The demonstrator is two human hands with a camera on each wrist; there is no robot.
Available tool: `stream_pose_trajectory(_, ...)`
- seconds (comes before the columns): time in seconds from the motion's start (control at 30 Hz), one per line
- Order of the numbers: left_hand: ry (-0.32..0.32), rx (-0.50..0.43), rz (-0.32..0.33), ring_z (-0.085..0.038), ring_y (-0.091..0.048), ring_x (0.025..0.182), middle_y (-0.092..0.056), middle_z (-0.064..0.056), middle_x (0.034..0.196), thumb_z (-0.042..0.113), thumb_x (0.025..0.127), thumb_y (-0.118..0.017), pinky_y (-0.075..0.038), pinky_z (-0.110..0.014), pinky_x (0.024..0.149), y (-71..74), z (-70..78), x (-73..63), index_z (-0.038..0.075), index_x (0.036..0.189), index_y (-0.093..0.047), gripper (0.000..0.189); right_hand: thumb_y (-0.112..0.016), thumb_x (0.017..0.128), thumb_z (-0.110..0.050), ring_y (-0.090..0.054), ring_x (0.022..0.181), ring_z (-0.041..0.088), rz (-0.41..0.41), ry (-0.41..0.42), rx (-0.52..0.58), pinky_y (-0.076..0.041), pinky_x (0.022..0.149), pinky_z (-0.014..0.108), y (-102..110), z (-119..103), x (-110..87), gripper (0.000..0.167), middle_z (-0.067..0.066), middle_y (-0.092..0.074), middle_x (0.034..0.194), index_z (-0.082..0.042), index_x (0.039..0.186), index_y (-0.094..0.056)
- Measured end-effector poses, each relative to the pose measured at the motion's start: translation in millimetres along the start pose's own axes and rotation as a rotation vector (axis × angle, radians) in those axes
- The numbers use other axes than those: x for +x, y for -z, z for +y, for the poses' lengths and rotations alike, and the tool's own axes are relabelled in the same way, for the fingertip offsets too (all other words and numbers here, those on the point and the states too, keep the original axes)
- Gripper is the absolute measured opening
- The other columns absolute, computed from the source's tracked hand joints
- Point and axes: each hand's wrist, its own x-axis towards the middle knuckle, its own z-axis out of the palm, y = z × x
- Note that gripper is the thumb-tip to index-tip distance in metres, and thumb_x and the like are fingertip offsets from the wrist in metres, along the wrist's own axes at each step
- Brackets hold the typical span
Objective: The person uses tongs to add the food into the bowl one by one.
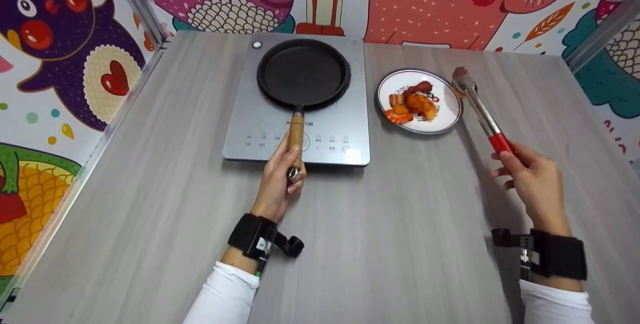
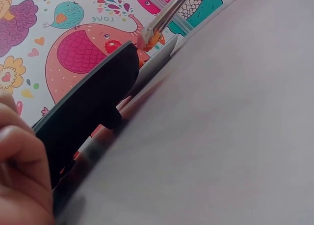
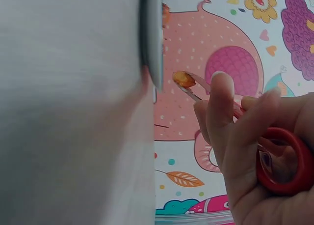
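Note:
My left hand point(image 1: 281, 176) grips the wooden handle point(image 1: 296, 131) of a black frying pan point(image 1: 304, 73). The pan is over the silver induction cooker point(image 1: 240, 134), with no food in it. To the right, my right hand point(image 1: 537, 179) holds metal tongs point(image 1: 482, 106) by their red handle. Between the tong tips is a golden-brown piece of food point(image 3: 184, 79), its kind unclear. Those tips are just past the right rim of a white plate point(image 1: 452, 116), above the table. On the plate lie a shrimp point(image 1: 399, 117), a small drumstick point(image 1: 421, 87) and other browned pieces.
A grey wood-grain table point(image 1: 400, 224) carries the cooker and plate. Walls with cartoon animals point(image 1: 430, 9) stand along the back and both sides, with a metal edge strip point(image 1: 85, 164) at the left. Each wrist wears a black strap with a camera.

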Motion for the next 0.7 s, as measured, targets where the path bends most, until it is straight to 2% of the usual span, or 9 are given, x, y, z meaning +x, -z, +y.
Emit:
stream_pose_trajectory(0.2,0.016,-0.029,0.017,-0.006,-0.036,0.047,-0.038,0.003,0.066,0.029,0.087,-0.058,-0.027,-0.012,0.033,-0.1,-2.7,1.2,0.032,0.138,-0.031,0.058,-0.052,0.09,-0.028,-0.063,0.066,0.014,0.002,0.005,0.004,-0.048,0.046,0.022,0,-11,6.4,0.045,-0.005,-0.063,0.092,-0.007,0.129,-0.048)
stream_pose_trajectory(0.5,0.014,-0.018,0.009,-0.006,-0.036,0.046,-0.039,0.002,0.066,0.028,0.088,-0.057,-0.027,-0.013,0.033,0.3,-1.4,0.1,0.033,0.138,-0.03,0.058,-0.053,0.089,-0.03,-0.063,0.066,0.015,-0.019,0.007,0.023,-0.045,0.042,0.021,-12,-22,22.2,0.045,-0.003,-0.063,0.094,-0.01,0.129,-0.048)
stream_pose_trajectory(0.7,0.018,-0.02,0.021,-0.006,-0.036,0.047,-0.04,0.002,0.069,0.03,0.086,-0.058,-0.027,-0.013,0.033,-0.6,-1.0,0.6,0.035,0.136,-0.034,0.056,-0.053,0.088,-0.033,-0.063,0.068,0.016,-0.031,0.004,0.033,-0.042,0.041,0.021,-21,-33,29.4,0.046,0.001,-0.062,0.097,-0.011,0.129,-0.049)
